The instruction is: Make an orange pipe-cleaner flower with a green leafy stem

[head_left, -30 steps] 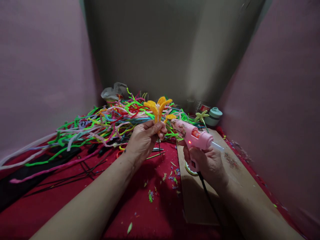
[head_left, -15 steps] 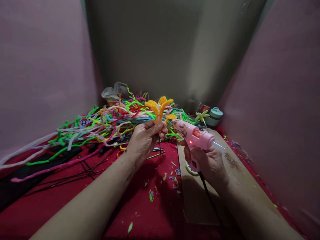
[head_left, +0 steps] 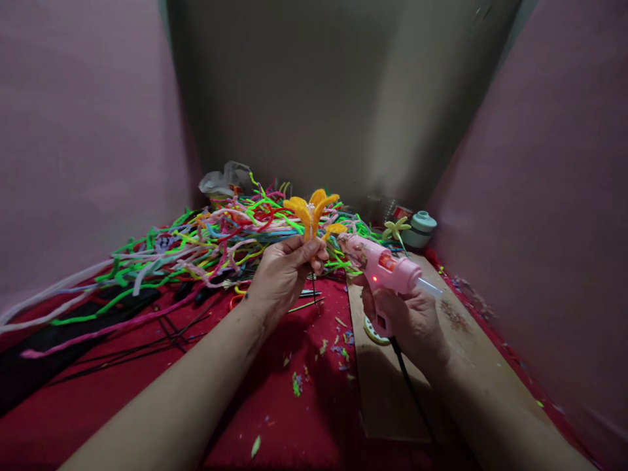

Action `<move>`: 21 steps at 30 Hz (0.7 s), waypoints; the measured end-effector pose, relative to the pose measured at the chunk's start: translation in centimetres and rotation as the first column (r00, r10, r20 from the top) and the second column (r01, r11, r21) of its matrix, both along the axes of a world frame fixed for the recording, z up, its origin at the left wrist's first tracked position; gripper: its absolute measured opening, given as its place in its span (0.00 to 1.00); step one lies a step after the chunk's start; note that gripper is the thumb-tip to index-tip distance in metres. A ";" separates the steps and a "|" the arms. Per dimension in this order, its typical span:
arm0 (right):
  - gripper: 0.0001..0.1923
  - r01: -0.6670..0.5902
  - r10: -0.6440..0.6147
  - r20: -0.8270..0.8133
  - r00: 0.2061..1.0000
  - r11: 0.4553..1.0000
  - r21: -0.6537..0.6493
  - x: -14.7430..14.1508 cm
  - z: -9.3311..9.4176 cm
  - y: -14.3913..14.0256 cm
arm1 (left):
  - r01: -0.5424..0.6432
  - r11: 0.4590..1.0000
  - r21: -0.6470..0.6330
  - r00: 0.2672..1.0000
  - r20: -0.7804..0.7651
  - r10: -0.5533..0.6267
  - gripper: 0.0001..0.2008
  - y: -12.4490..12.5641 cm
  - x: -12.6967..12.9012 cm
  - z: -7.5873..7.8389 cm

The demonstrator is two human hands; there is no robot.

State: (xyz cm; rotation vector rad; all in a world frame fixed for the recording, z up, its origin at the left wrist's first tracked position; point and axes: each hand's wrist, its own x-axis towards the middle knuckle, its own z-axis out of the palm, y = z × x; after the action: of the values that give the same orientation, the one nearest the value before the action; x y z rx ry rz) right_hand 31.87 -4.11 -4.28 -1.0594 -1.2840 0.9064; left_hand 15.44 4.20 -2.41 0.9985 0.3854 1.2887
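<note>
Between the thumb and fingers of my left hand point(head_left: 287, 275) is an orange pipe-cleaner flower point(head_left: 310, 212), upright, with a pale centre and a thin dark stem running down below the fist. One orange petal point(head_left: 335, 229) sticks out low on its right side. My right hand point(head_left: 412, 317) is wrapped round the handle of a pink hot glue gun point(head_left: 383, 265). Its red light is lit, and a clear glue stick point(head_left: 430, 288) pokes out of the back. The gun's stained nozzle end points left, close to the low petal; whether they touch I cannot tell.
A heap of colourful pipe cleaners point(head_left: 235, 229) spreads across the back and left. Dark stem wires point(head_left: 167, 333) lie on the red cloth point(head_left: 275, 418). A wooden board point(head_left: 392, 405) is under the right arm. Behind it stand a mint-coloured jar point(head_left: 422, 229) and a pale yellow-green flower point(head_left: 396, 227).
Almost nothing differs. The orange flower has shifted very slightly left; both hands keep their grip.
</note>
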 end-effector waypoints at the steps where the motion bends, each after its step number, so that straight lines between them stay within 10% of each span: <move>1: 0.17 0.001 -0.001 0.005 1.000 1.000 0.000 0.0 0.0 0.0 | -0.001 1.000 -0.001 1.000 0.001 0.001 0.06 0.0 0.0 0.0; 21: 0.21 -0.047 0.047 0.005 0.999 0.999 0.002 0.3 0.1 -0.1 | 0.000 1.000 -0.002 1.000 0.006 0.000 0.06 -0.1 0.0 0.1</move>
State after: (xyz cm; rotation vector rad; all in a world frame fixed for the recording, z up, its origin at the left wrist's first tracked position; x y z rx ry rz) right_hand 32.17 -4.22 -4.23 -1.0338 -1.3185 0.9380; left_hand 15.42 4.11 -2.35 0.9931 0.3823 1.2909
